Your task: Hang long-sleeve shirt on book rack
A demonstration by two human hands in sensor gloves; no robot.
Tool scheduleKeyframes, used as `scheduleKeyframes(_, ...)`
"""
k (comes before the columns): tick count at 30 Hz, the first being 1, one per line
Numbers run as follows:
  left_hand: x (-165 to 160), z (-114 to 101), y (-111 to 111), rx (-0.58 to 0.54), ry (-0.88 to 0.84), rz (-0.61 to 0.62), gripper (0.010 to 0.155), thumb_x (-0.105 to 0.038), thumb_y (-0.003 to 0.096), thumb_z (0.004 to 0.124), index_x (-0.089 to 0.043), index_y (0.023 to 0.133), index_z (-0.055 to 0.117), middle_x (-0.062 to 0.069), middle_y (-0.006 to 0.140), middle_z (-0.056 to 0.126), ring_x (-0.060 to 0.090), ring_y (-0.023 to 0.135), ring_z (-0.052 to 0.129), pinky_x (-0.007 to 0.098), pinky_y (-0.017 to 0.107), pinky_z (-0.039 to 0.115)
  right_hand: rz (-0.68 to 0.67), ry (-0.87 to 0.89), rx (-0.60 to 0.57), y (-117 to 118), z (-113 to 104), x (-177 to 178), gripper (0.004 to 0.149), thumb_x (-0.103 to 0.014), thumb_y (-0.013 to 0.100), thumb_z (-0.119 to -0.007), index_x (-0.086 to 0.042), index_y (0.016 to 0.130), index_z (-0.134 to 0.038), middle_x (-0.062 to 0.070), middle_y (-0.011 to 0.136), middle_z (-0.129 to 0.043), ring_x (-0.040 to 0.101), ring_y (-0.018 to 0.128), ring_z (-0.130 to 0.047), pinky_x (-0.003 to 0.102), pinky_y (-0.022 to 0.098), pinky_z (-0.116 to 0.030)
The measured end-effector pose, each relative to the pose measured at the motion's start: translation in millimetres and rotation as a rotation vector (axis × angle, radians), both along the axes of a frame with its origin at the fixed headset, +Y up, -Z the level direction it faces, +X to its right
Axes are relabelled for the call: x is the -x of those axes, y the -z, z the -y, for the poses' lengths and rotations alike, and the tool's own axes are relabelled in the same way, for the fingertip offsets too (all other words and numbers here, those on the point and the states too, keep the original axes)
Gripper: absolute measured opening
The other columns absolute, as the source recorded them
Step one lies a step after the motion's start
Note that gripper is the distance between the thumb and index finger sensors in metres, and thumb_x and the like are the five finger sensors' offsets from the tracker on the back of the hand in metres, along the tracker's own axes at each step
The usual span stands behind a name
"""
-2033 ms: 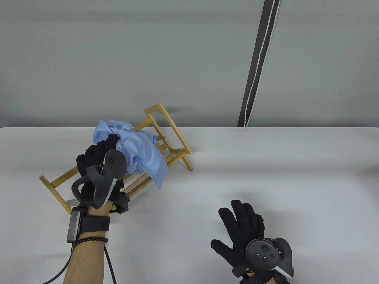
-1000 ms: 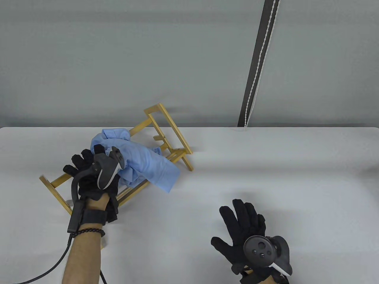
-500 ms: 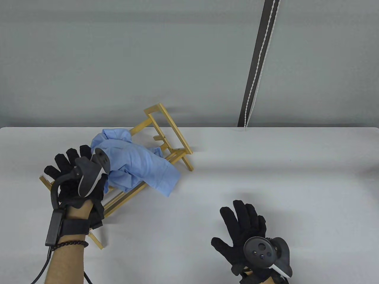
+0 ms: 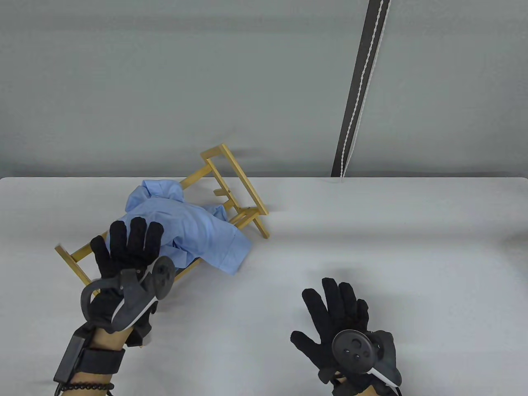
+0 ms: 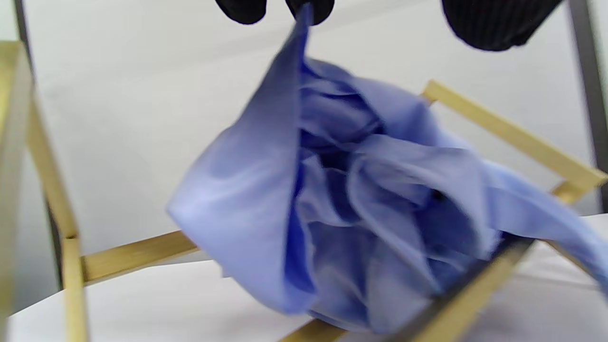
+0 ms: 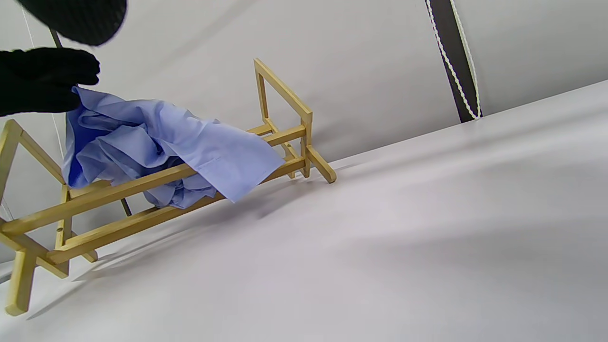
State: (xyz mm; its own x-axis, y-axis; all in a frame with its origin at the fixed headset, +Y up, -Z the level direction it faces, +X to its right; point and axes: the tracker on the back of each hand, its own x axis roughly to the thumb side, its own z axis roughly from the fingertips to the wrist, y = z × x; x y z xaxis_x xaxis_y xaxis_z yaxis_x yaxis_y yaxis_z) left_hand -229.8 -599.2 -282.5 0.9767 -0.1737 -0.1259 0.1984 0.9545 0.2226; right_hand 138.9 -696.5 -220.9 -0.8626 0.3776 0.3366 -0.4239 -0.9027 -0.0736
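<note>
One shirt (image 4: 194, 235) bunched inside rack (image 4: 243, 185).

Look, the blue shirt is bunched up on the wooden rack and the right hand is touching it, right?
Not quite. The shirt is bunched on the rack, but the left hand is at it. The table view shows the right hand open on the table, apart from it.

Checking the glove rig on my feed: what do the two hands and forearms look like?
Both the left hand and right hand wear black knit gloves with grey, round-faced trackers on their backs. The bare left forearm carries a black strap, dark box, bead bracelet and cable.
</note>
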Motion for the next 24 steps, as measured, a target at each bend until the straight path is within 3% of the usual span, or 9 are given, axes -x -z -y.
scheduleKeyframes(10, -35, 18, -30, -0.042, -0.002, 0.134, 0.091, -0.072, 0.0329, 0.067, -0.046, 0.111, 0.027, -0.009, 0.129, 0.037, 0.034, 0.121, 0.045, 0.064, 0.084, 0.042, 0.016, -0.043, -0.007, 0, 1, 1, 0.086, -0.071, 0.046, -0.070, -0.032, 0.111, -0.030, 0.019, 0.120, -0.023, 0.058, 0.107, -0.025, 0.082, 0.065, -0.029)
scheduleKeyframes(24, -59, 46, -53, -0.032, -0.066, 0.183, 0.091, -0.072, 0.0332, 0.067, -0.045, 0.111, 0.028, -0.007, 0.129, 0.039, 0.035, 0.120, 0.047, 0.063, 0.083, 0.043, 0.020, -0.084, -0.011, 0, 1, 7, 0.086, -0.071, 0.046, -0.069, -0.033, 0.111, -0.029, 0.018, 0.120, -0.022, 0.057, 0.107, -0.021, 0.081, 0.066, -0.026)
